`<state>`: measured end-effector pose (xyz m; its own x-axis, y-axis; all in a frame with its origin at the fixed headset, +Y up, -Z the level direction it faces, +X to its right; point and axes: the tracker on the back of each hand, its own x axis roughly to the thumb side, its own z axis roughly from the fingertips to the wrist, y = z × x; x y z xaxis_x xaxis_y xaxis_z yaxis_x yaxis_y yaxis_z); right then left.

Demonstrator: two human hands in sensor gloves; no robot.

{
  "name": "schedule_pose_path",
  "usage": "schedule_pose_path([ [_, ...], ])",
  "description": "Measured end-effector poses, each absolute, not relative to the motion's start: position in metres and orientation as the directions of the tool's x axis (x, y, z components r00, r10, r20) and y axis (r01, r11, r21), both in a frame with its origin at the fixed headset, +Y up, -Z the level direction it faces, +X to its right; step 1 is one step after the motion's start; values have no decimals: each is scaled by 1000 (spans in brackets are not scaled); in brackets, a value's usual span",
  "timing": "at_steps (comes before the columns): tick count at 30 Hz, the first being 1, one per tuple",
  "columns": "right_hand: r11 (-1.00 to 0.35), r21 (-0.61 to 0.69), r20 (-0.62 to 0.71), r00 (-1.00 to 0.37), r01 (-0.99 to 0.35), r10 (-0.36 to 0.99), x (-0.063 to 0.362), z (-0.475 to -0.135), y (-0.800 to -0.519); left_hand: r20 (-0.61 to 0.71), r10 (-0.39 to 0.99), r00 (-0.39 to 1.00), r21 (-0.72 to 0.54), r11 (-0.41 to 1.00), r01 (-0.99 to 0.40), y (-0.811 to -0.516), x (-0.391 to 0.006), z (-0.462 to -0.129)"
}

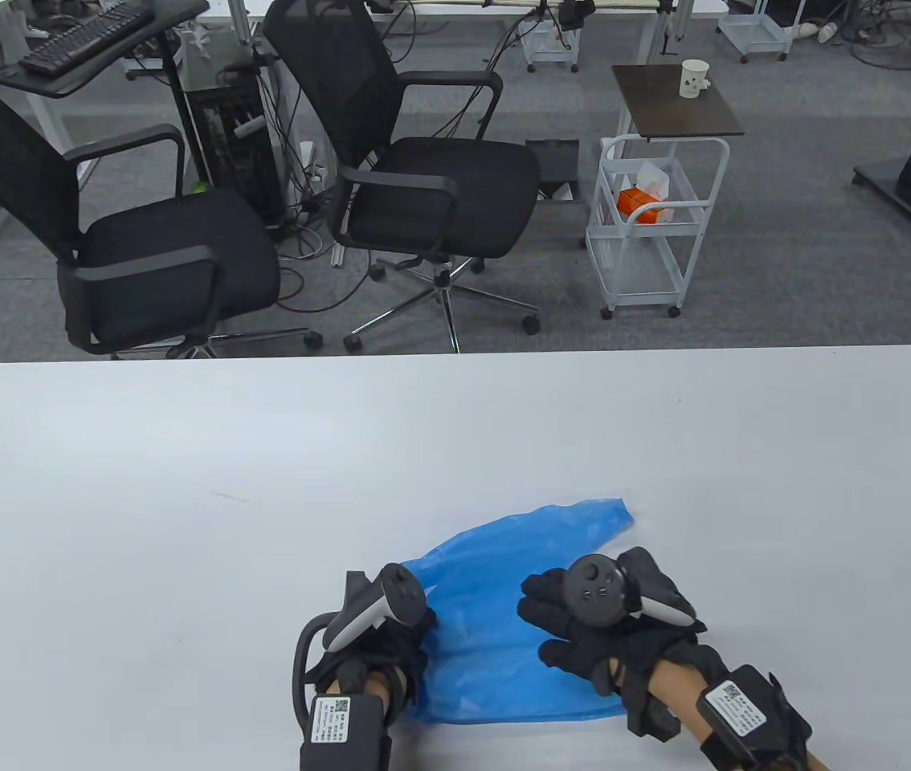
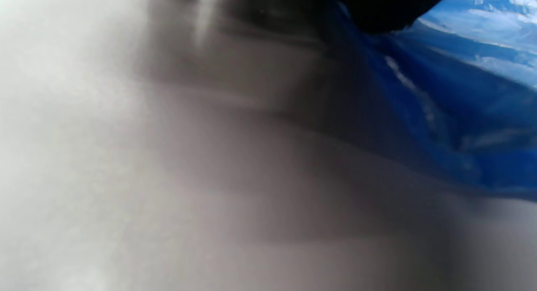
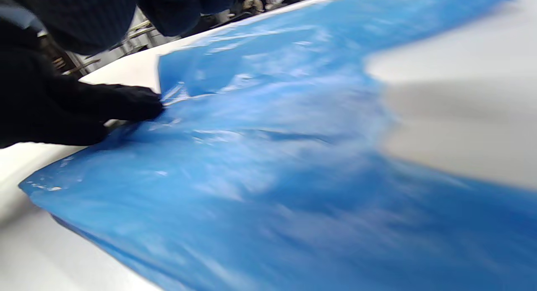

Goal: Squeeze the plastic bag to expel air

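We press the right hand (image 1: 584, 622), fingers spread, onto the blue bag (image 1: 496, 642); left hand (image 1: 379, 642) fingers unclear; thin film may slide, trapping air.

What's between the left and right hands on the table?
In the table view, only the blue plastic bag lies between the left hand and the right hand. It lies flat on the white table, both hands resting on it.
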<state>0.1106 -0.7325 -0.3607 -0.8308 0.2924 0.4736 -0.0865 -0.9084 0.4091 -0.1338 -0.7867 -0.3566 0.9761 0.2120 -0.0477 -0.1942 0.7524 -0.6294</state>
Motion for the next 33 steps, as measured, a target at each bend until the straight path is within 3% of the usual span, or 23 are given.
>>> schedule_pose_path([
  [5,-878,476,469,-857,43,212,49,-368,-753,-87,324,942,-639,707,-302,-792,-144,-357],
  [10,-840,537,423,-887,79,187,29,-373,-781,-79,310,947,-637,715,-287,-792,-144,-357],
  [17,-833,552,383,-901,45,205,67,-381,-789,-88,324,942,-637,709,-304,-791,-145,-358],
  [33,-808,572,101,-965,-143,242,192,-392,-786,-93,299,950,-621,728,-290,-790,-145,-358],
])
